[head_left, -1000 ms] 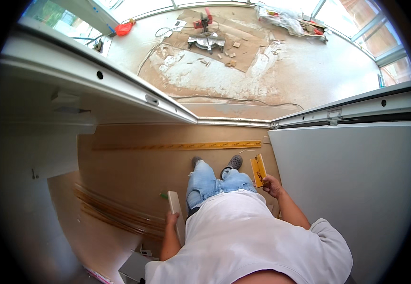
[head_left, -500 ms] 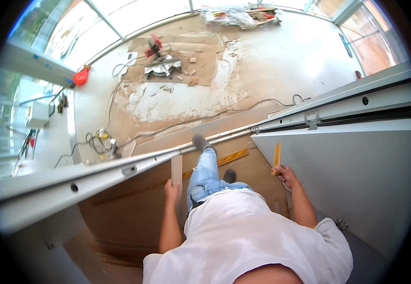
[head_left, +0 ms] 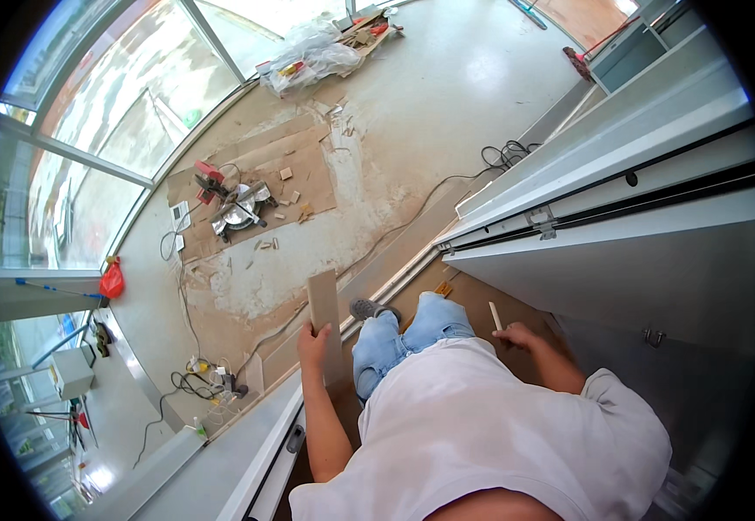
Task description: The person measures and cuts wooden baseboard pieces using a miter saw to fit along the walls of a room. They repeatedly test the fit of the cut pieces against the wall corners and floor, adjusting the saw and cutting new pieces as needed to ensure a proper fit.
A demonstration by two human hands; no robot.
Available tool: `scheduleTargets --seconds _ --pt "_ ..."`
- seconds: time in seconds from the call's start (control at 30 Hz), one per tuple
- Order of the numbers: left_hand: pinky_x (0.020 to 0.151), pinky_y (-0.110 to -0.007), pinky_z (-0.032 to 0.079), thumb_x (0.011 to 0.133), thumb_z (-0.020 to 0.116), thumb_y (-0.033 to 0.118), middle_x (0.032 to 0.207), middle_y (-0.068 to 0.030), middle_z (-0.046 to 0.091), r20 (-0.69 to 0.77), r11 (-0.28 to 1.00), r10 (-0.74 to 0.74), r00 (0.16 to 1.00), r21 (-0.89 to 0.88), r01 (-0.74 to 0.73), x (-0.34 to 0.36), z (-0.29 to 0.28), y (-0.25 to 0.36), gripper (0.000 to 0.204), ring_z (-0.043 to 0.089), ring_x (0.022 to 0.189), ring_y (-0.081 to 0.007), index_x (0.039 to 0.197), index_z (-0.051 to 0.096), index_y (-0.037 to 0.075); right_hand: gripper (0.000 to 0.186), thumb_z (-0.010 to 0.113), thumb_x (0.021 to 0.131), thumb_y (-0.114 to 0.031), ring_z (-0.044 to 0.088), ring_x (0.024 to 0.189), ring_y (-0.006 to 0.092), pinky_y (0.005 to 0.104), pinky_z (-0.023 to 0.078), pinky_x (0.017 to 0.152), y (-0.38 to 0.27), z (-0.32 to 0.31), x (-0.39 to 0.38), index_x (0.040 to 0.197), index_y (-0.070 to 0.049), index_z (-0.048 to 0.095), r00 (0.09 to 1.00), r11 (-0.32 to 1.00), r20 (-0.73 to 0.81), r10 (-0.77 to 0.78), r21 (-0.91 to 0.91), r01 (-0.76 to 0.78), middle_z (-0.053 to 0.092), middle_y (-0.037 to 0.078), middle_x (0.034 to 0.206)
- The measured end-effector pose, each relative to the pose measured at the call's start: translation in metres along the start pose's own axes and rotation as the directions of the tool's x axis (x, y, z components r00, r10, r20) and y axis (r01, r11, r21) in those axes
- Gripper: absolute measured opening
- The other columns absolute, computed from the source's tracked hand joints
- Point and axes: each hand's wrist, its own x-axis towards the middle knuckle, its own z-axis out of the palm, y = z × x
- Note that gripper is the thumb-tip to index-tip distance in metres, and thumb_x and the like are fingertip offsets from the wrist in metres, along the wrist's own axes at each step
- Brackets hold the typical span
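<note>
My left hand (head_left: 313, 343) grips a flat, light-coloured board (head_left: 324, 304) near its lower part, its top end pointing up and away from me. My right hand (head_left: 516, 335) is closed around the lower end of a short, narrow yellowish strip (head_left: 496, 314), seen nearly edge-on. It looks like a folded rule, but I cannot tell for sure. The two hands are well apart, on either side of my jeans (head_left: 438, 326). A yellow piece (head_left: 443, 287) shows on the floor just beyond my knee, partly hidden.
A door track (head_left: 412, 271) crosses in front of me, beside a white door panel (head_left: 621, 269) on my right. Beyond stands a mitre saw (head_left: 240, 208) on cardboard among wood offcuts. Cables (head_left: 199, 382) trail over the floor. Plastic-wrapped materials (head_left: 308, 65) lie at the far side.
My body and view have turned right and moved toward the track. The board is now raised over the track, and the yellowish strip has tipped so its narrow side shows.
</note>
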Motion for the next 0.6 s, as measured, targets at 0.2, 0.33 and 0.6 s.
scheduleTargets --seconds 0.2,0.33,0.6 --pt "0.082 -0.033 0.053 0.085 0.082 0.023 0.102 -0.0084 0.074 0.069 0.996 -0.048 0.996 -0.078 0.053 -0.05 0.016 0.068 0.041 0.068 0.091 -0.0168 0.117 0.069 -0.001 0.047 0.086 0.081 -0.047 0.062 0.064 0.014 0.0326 0.047 0.057 -0.119 -0.015 0.036 0.073 -0.007 0.061 0.907 0.896 0.004 -0.421 -0.15 0.417 0.067 0.006 0.072" --pt "0.08 -0.03 0.052 0.088 0.083 0.027 0.103 -0.0041 0.072 0.106 0.933 -0.01 0.994 -0.356 0.047 -0.087 0.042 0.083 0.041 0.065 0.09 -0.0123 0.113 0.069 -0.002 0.05 0.085 0.081 -0.048 0.057 0.07 0.0131 0.0318 0.046 0.062 -0.232 -0.003 -0.023 0.085 -0.004 0.061 0.76 0.746 0.186 -0.622 -0.152 0.648 0.064 0.005 0.076" --pt "0.083 -0.033 0.055 0.098 0.072 0.026 0.111 -0.0075 0.071 0.144 0.745 0.218 0.965 -0.663 -0.07 -0.162 0.119 0.152 0.036 0.067 0.095 -0.0168 0.121 0.064 -0.001 0.044 0.083 0.082 -0.04 0.064 0.103 0.0343 0.0439 0.055 0.077 -0.251 0.04 -0.11 0.096 -0.005 0.061 0.176 0.052 0.326 -0.929 -0.355 0.933 0.062 0.015 0.106"
